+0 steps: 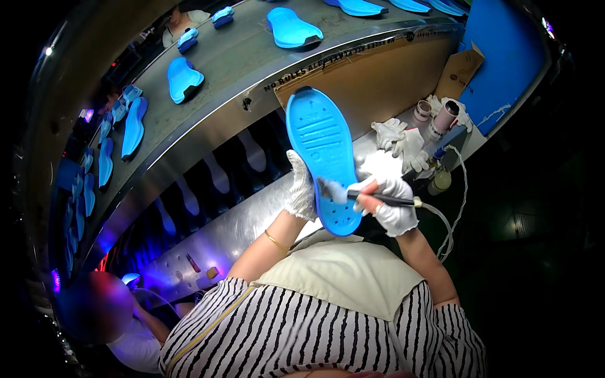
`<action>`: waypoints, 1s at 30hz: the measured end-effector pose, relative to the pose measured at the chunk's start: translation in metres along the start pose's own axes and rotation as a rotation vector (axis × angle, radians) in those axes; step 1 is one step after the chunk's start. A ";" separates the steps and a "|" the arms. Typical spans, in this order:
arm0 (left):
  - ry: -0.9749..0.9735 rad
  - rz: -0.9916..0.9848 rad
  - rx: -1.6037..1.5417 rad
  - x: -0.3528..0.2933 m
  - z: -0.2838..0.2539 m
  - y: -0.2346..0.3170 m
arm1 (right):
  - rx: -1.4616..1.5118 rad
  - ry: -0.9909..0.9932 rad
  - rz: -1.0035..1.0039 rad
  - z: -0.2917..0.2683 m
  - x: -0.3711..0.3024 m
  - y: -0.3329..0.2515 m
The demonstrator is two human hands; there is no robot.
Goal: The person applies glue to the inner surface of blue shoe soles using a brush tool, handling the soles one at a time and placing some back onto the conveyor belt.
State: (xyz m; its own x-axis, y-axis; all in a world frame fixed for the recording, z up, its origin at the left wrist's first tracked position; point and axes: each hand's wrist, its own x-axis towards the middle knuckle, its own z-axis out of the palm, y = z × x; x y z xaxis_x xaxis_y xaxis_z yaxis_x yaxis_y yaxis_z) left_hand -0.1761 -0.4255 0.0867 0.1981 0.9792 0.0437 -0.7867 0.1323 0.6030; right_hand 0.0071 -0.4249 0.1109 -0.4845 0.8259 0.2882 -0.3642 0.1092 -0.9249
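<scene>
A bright blue shoe sole [320, 142] is tilted up in front of me, its patterned, holed face showing and its black-tipped end pointing away. My left hand [300, 192], in a white glove, grips the sole along its left edge. My right hand [394, 205] wears a white glove with some fingertips bare, and its fingers close round the black handle of a brush [334, 191]. The pale bristles touch or hover just over the lower middle of the sole; which, I cannot tell. A whitish tube [441, 220] runs from the handle's back end.
Blue soles [294, 28] lie spaced along a grey conveyor belt [236, 47] that curves down the left. Below it, pale soles [217, 173] show in a dark opening. White gloves [389, 132] and pink-labelled bottles [446, 113] sit at right. A person [135, 349] works at lower left.
</scene>
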 end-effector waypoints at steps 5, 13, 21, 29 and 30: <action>-0.120 0.143 -0.148 0.018 0.006 0.006 | -0.417 -0.037 -0.420 0.008 0.016 0.000; -0.145 0.416 -0.187 0.007 0.015 0.031 | -0.148 -0.070 -0.168 0.014 0.013 -0.003; -0.364 0.456 -0.167 0.006 0.010 0.052 | 0.232 -0.036 0.043 0.012 0.017 0.005; -0.370 0.255 0.211 0.008 -0.005 0.067 | -0.204 -0.164 0.358 0.004 0.029 0.003; -0.375 0.216 0.258 0.008 -0.006 0.069 | -0.111 -0.213 0.461 -0.003 0.031 0.002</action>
State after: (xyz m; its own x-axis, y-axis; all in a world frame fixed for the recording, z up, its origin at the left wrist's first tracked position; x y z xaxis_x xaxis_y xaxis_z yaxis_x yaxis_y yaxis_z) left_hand -0.2327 -0.4078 0.1240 0.2809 0.8510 0.4438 -0.6720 -0.1557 0.7240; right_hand -0.0061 -0.3973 0.1171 -0.7301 0.6724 -0.1217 0.0058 -0.1720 -0.9851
